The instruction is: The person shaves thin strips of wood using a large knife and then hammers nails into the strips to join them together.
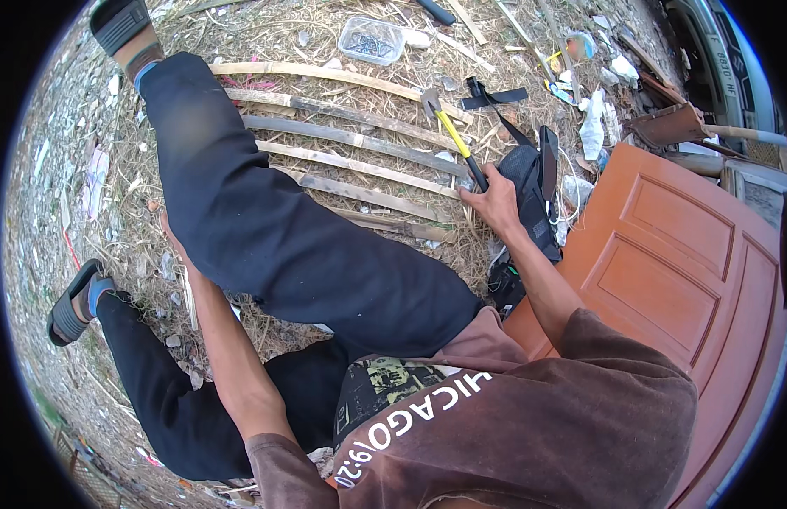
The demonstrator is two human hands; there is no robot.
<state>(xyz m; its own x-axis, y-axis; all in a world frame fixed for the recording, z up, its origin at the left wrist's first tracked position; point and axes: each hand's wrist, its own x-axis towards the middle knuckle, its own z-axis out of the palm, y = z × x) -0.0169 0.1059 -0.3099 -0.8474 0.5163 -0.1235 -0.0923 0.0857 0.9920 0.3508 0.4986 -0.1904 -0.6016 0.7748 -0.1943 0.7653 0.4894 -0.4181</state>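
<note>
My right hand [497,202] grips the end of a hammer [452,131] with a yellow and black handle. Its head lies over the upper bamboo slats, pointing away from me. Several long split bamboo slats [351,133] lie side by side on the dry grass, beyond my raised leg. My left hand [171,235] reaches down beside my left knee, low to the ground. The leg hides most of its fingers, so whether it holds anything does not show. Right beside my right hand is a black bag [526,182] with straps.
A clear plastic tub [371,41] of what look like nails stands past the slats. An orange-brown panelled door [665,246] lies at my right. Scrap wood and litter are strewn toward a parked vehicle [722,64] at the far right.
</note>
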